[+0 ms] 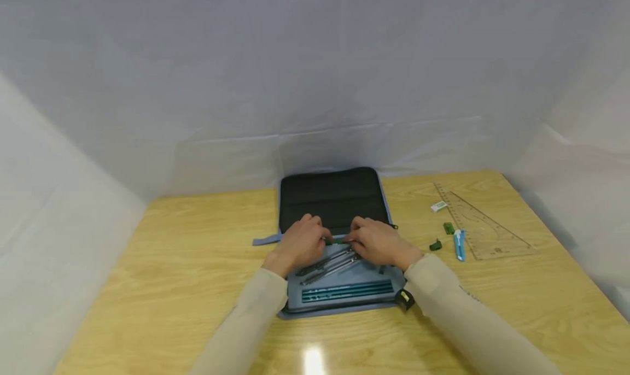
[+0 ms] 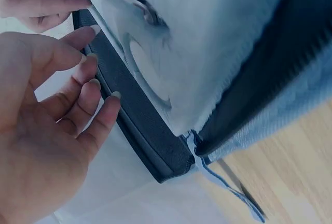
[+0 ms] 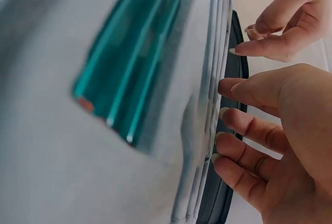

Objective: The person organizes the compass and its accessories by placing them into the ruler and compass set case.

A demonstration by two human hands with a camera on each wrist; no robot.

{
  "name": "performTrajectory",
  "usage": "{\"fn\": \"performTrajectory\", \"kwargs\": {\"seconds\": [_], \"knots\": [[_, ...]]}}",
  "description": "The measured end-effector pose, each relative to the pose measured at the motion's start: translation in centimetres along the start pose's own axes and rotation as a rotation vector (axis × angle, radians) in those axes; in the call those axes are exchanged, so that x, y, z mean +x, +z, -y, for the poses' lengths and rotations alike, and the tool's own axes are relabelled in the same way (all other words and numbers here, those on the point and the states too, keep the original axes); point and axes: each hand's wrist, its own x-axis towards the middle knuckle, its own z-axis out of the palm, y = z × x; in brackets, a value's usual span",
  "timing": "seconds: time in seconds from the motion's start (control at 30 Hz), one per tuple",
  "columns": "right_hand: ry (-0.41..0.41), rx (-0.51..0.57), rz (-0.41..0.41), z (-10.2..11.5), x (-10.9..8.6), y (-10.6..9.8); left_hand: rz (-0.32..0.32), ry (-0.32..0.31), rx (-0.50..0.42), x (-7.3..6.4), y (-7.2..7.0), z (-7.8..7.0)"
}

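Observation:
A zip case lies unfolded on the table, its black lid [image 1: 332, 200] toward the wall. In its grey-blue tray [image 1: 295, 296], several teal pencils [image 1: 346, 291] lie in the front slot, and metal compasses [image 1: 330, 268] lie slanted across the middle. My left hand [image 1: 302, 241] and right hand [image 1: 376, 241] meet at the tray's back edge, fingertips close together. Between them shows a green strip [image 1: 337, 241]. The left wrist view has my left fingers loosely bent beside the edge; in the right wrist view my right fingertips touch that edge. Neither wrist view shows the green strip.
Right of the case lie a clear set square [image 1: 492, 233], a white eraser [image 1: 438, 206], a blue utility knife [image 1: 459, 245] and two small green items [image 1: 435, 245]. A small black object [image 1: 404, 299] sits by the case's front right corner. A fabric tab [image 1: 267, 239] sticks out left.

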Motion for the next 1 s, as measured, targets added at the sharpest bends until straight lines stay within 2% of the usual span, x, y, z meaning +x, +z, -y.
{"fn": "performTrajectory", "kwargs": {"seconds": [0.2, 0.47, 0.6, 0.8, 0.9, 1.0], "knots": [[-0.01, 0.017, -0.004, -0.1, -0.2, 0.1, 0.054, 0.002, 0.007, 0.4, 0.5, 0.0], [-0.007, 0.017, -0.023, -0.2, -0.3, 0.0, 0.056, 0.015, 0.017, 0.2, 0.6, -0.3], [-0.024, -0.002, -0.005, 0.1, -0.1, 0.0, 0.062, 0.015, -0.003, 0.0, 0.5, -0.3], [-0.06, -0.105, 0.039, 0.3, 0.1, 0.1, 0.018, -0.006, -0.063, -0.6, 0.3, 0.4], [-0.051, -0.132, 0.029, 0.3, 0.1, 0.1, -0.005, -0.006, -0.059, -0.8, 0.2, 0.7], [-0.045, -0.126, 0.023, 0.4, 0.1, 0.0, 0.003, -0.001, -0.04, -0.7, 0.1, 0.8]]}}
